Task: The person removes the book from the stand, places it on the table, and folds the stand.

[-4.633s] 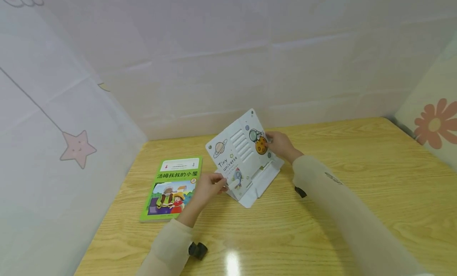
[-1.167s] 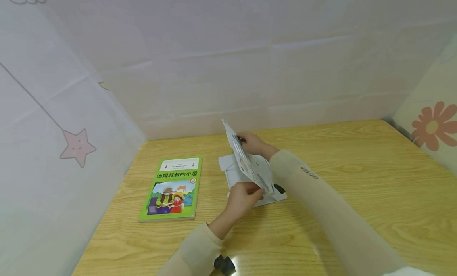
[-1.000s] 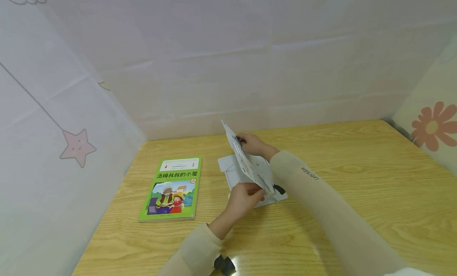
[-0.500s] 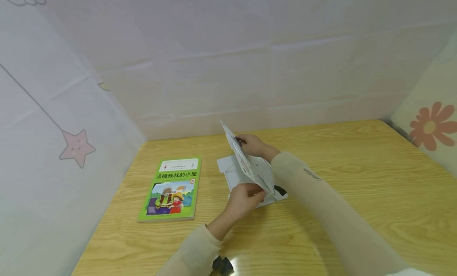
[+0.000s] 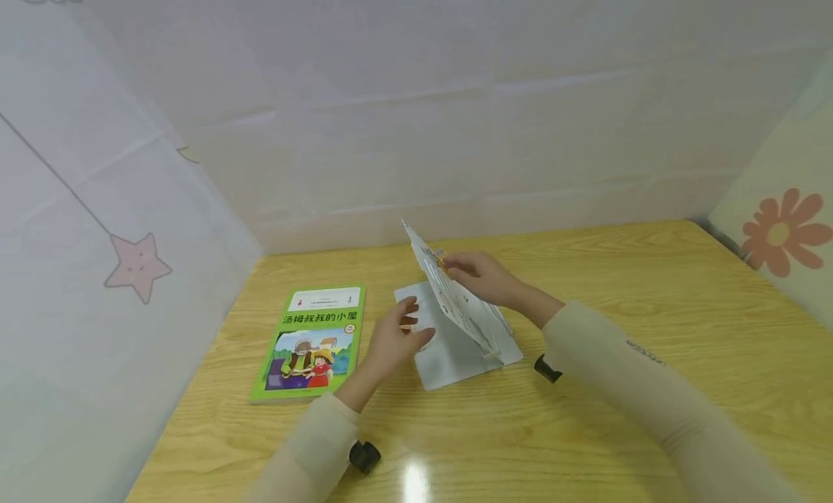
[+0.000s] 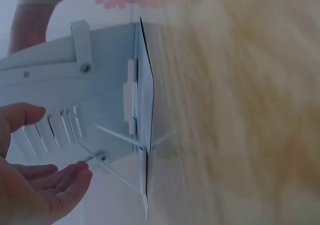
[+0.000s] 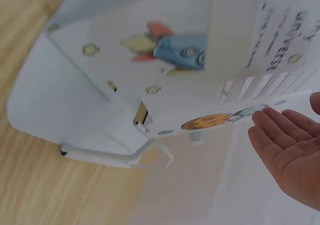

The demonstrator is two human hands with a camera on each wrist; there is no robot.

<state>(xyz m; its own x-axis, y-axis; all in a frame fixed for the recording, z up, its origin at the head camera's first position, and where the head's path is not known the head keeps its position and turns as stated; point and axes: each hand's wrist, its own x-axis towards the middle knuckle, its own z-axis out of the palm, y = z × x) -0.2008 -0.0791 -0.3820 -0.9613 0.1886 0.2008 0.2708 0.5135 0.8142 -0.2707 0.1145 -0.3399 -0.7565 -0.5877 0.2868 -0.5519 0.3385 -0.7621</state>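
A white metal book stand [image 5: 449,301], printed with a rocket and planets, stands on the table with its slotted panel tilted up from a flat base plate [image 5: 449,366]. My left hand [image 5: 392,342] hovers at the stand's left, thumb and fingers spread; in the left wrist view it is beside the panel's slotted back [image 6: 100,110] and the wire support [image 6: 117,135]. My right hand [image 5: 488,277] is at the panel's printed side with fingers extended. In the right wrist view its fingertips [image 7: 262,116] lie close to the panel's edge; whether they touch is unclear.
A green picture book [image 5: 309,344] lies flat left of the stand on the wooden table [image 5: 586,431]. A pale cloth wall [image 5: 390,127] rises behind the table, with more cloth at both sides. Dark wrist-worn pieces [image 5: 364,457] sit by both sleeves.
My left hand has left the panel's lower edge and moved left, fingers spreading. My right hand has loosened from the panel. Since the oldest frame the stand has turned, showing its panel nearly edge-on.
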